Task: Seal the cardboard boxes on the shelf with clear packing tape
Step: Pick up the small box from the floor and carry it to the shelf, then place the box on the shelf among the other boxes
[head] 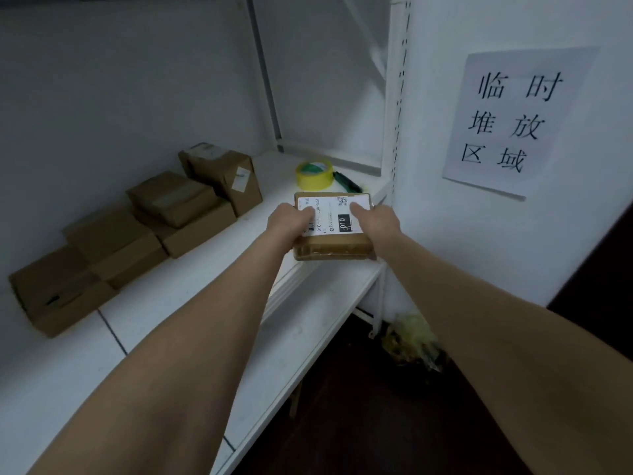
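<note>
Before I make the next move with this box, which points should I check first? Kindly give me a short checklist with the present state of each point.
1. Grip on the labelled box: ok; the left hand and the right hand hold it at its two sides.
2. Reach to the tape roll: ok; it lies on the shelf just behind the box.
3. Cutter nearby: ok; a green tool lies beside the roll.
4. One hand free to take the tape: not ok; both are busy.
5. Seams already sealed: cannot tell; the label covers most of the top.
6. Box resting flat on the shelf: cannot tell.
</note>
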Demonstrator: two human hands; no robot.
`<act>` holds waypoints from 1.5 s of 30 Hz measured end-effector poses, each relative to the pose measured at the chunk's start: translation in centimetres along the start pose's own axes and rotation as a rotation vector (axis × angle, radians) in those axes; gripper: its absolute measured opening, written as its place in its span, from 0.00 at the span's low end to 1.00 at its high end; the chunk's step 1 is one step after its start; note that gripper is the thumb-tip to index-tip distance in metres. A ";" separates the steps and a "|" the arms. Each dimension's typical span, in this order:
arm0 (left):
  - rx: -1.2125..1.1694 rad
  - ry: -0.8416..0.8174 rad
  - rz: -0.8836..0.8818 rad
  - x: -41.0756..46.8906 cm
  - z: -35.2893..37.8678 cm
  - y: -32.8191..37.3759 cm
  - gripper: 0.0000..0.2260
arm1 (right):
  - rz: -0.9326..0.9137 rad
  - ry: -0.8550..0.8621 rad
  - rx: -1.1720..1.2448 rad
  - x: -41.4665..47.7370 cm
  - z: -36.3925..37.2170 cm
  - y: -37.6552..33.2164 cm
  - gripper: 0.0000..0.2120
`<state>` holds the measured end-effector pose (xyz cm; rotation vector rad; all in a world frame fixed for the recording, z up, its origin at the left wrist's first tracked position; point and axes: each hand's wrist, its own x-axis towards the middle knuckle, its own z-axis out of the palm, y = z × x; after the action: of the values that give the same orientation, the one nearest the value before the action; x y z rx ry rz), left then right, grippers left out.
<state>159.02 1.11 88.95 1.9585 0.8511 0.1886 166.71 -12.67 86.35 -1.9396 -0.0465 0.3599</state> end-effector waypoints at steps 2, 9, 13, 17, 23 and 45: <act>-0.015 0.022 0.010 1.7 0.8 2.0 0.15 | -0.036 -0.019 0.002 2.3 -0.6 -1.3 0.22; -0.014 0.124 0.024 6.6 1.3 5.7 0.17 | -0.079 -0.101 0.008 9.1 -0.3 -5.2 0.19; -0.055 0.191 0.018 9.6 0.2 6.4 0.17 | -0.148 -0.125 0.014 11.7 1.4 -7.6 0.19; -0.102 0.241 0.018 13.4 -1.1 6.7 0.17 | -0.173 -0.153 0.026 14.4 3.2 -9.9 0.18; -0.094 0.303 0.073 19.1 -3.1 8.3 0.16 | -0.146 -0.213 0.184 19.1 5.8 -13.3 0.24; -0.466 0.564 0.123 28.0 -5.6 12.7 0.22 | 0.285 -0.703 0.891 28.6 10.0 -18.6 0.25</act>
<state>183.52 19.06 96.47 1.5251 0.9339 0.9584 193.80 9.33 93.34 -0.8729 -0.0538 1.0412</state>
